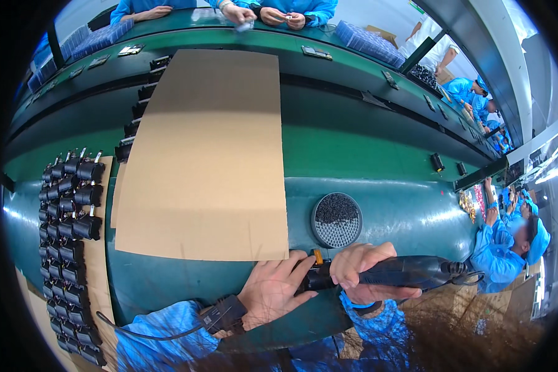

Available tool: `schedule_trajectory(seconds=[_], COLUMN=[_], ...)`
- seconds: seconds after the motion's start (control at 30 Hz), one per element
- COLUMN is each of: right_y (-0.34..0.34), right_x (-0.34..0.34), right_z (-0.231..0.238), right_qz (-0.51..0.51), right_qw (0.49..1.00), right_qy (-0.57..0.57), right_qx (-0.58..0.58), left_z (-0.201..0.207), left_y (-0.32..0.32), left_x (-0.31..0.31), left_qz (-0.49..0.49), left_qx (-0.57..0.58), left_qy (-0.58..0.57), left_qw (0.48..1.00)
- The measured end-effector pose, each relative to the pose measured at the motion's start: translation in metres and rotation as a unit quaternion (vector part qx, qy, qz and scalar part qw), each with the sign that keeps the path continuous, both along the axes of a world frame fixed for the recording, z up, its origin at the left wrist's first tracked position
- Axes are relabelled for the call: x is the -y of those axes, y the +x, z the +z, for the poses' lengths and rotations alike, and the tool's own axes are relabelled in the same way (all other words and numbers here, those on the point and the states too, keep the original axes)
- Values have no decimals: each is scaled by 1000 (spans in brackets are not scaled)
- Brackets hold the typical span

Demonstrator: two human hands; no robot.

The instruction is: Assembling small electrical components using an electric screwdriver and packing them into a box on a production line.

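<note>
Black corded tool [409,271] lay close to flat in the right hand [369,273], front end aimed left at a small black part [318,279] on the near side of the table [384,208], between both hands. Main risk, my read: slip. If the left hand [276,288] only steadied the part lightly, push or twist from the tool could have shifted it and sent the nose toward those fingers. Second: the grey round dish [336,245] of small black pieces [336,208] sat just beyond the right hand; a stray knuckle could have tipped it. Third: the cardboard sheet [204,155] had its near corner right by the left fingers, easy to drag.

Hands: right one wrapped around the tool's body. Left one had fingers spread, tips at the part, orange piece [318,255] beside them. Pinching or just pressing: couldn't tell. Tool-tip contact also hidden.
</note>
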State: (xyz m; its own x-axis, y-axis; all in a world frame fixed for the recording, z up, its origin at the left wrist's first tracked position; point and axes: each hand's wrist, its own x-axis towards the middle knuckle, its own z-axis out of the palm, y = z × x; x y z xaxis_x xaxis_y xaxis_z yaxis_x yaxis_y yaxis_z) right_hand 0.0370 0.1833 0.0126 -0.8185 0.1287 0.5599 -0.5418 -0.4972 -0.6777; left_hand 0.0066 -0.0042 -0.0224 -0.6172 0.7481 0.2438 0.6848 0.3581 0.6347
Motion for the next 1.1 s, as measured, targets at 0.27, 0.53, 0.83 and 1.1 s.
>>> schedule_trajectory(seconds=[0.27,0.53,0.83,1.1], right_y=[-8,0,4,22], right_x=[1,1,-45,-110], right_z=[-4,-2,31,6], right_qz=[25,42,-83,-178], right_qw=[998,997,991,983], right_qy=[50,68,-100,-31], right_qx=[-32,-11,-9,19], left_z=[4,0,17,99], left_y=[0,4,6,29], left_x=[-1,-2,3,62], left_qz=[-1,10,4,19], left_qx=[7,16,-27,18], left_qy=[-9,0,15,-109], left_qw=[1000,1000,999,994])
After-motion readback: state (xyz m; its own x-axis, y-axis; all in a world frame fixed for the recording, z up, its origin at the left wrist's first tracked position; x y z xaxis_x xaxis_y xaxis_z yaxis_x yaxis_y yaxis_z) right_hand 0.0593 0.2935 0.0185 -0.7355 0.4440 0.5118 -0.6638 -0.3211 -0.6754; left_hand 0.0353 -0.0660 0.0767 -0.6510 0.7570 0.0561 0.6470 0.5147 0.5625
